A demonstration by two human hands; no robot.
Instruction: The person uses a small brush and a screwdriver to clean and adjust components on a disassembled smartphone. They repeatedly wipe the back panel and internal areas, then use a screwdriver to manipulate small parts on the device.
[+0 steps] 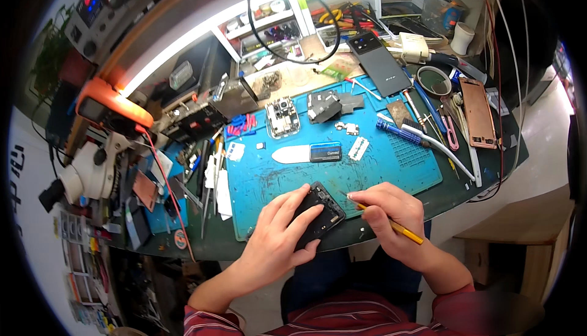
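Left hand [278,229]: wrapped around the opened phone [319,214], fingers curled over its left edge, pinning it down.
Right hand [391,214]: closed in a pen-like pinch on the yellow-handled tool [391,225], tip angled toward the phone's upper right corner.
Opened phone: dark, lying tilted at the near edge of the blue work mat [379,165].
Further back on mat: white spudger card [306,152], blue screwdriver [400,133], grey phone back cover [379,64].
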